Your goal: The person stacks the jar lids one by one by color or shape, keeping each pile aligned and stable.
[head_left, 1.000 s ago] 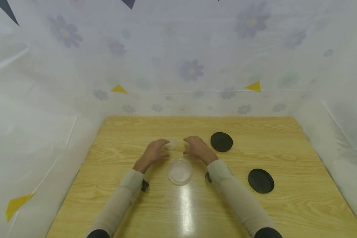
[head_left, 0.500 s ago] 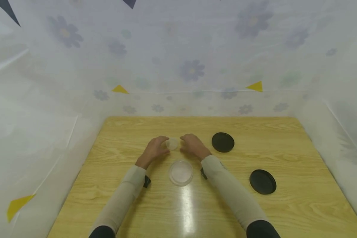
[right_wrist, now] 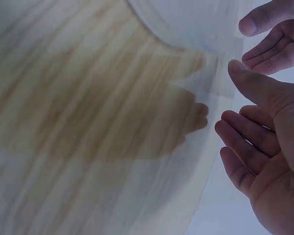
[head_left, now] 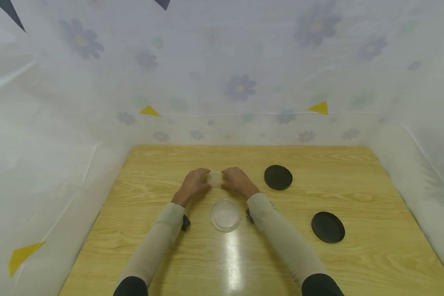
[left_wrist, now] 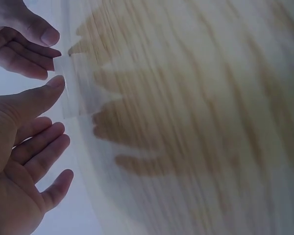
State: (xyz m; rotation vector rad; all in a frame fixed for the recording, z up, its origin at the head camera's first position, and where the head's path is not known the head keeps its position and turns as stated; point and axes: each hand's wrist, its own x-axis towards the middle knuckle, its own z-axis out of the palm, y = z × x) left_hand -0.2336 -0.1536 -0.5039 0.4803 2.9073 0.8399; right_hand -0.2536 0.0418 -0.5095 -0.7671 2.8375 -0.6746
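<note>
A small clear round container (head_left: 214, 179) stands on the wooden table between my two hands. My left hand (head_left: 194, 186) is at its left side, thumb and fingers spread apart with the tips right at the rim. From the other side my right hand (head_left: 239, 182) faces it the same way, fingertips close to the wall. In the left wrist view the clear container (left_wrist: 82, 90) appears as a see-through cylinder beside the thumb, and the fingers are loosely bent. Nearer to me, between the forearms, lies a larger clear round dish (head_left: 225, 216).
Two shallow black round dishes lie on the right: one farther back (head_left: 278, 177), the other black dish (head_left: 327, 227) nearer. White sheeting (head_left: 222, 82) with flowers encloses the table (head_left: 163, 160) at the back and sides. Light glares off the tabletop in front of the larger dish.
My right hand has moved left, up to the small clear container, and my left hand has shifted slightly closer to it. The dishes stay where they were.
</note>
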